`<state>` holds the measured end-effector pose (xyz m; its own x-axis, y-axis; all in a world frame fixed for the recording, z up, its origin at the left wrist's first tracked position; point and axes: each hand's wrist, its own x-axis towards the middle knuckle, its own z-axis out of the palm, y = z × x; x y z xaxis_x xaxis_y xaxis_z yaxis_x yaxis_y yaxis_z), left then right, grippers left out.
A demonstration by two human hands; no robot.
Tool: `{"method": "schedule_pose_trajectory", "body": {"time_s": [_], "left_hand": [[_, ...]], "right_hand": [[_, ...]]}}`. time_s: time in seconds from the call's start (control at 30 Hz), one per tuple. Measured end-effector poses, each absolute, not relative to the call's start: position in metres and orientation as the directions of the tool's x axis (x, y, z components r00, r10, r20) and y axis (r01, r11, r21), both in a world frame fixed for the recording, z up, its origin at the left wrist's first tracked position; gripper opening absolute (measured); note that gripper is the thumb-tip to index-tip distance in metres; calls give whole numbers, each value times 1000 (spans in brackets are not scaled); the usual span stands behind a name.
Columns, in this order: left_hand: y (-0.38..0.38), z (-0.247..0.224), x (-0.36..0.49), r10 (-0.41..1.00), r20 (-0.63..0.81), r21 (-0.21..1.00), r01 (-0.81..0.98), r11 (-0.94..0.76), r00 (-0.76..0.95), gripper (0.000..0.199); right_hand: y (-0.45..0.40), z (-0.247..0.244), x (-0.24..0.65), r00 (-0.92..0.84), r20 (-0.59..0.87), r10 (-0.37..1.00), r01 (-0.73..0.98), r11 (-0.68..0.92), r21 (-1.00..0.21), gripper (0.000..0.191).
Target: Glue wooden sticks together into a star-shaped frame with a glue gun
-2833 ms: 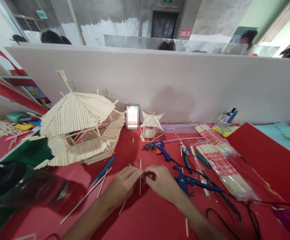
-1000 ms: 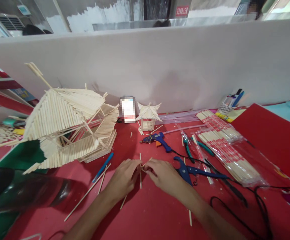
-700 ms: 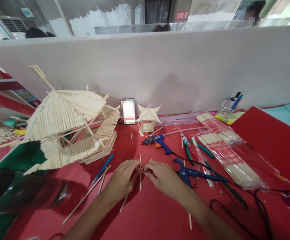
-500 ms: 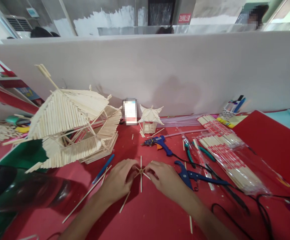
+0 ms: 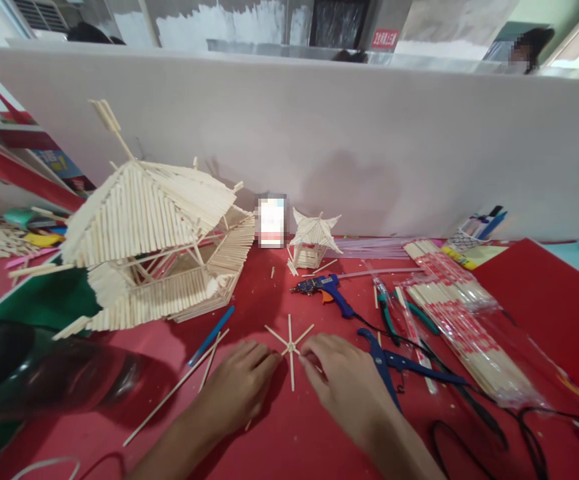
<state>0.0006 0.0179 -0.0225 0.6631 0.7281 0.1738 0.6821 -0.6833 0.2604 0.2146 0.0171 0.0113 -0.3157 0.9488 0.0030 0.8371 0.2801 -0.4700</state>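
Note:
A six-armed star of thin wooden sticks point(image 5: 292, 373) lies on the red tabletop, its spokes meeting at a small centre. My left hand point(image 5: 242, 377) is at its left, thumb and fingers pinched on the lower-left spoke. From the other side, my right hand point(image 5: 344, 373) has its fingertips closed on the lower-right spoke; the ends of both spokes are hidden by the fingers. Beyond the star lies a blue hot glue gun point(image 5: 326, 290). Loose wooden sticks point(image 5: 176, 387) and a blue pen-like tool point(image 5: 212, 335) rest left of my left hand.
A large stick pavilion point(image 5: 154, 220) stands at left, a small one point(image 5: 314, 240) at the back. A dark bottle point(image 5: 54, 373) lies front left. Blue cutters point(image 5: 409, 363), cables and bagged chopsticks point(image 5: 469, 333) occupy the right. A pale partition point(image 5: 369, 147) runs behind.
My hands have drawn apart from the star's centre toward its lower spokes, uncovering the hub and upper spokes. The camera view has shifted slightly.

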Motion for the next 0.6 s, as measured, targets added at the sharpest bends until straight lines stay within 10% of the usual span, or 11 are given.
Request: {"method": "schedule_pose_trajectory", "body": {"time_s": [0.6], "left_hand": [[16,-33,2,707,196,238,666,-707,680,26]], "right_hand": [[14,-29,191,-309,123,943,907,331,-260,12]]}}
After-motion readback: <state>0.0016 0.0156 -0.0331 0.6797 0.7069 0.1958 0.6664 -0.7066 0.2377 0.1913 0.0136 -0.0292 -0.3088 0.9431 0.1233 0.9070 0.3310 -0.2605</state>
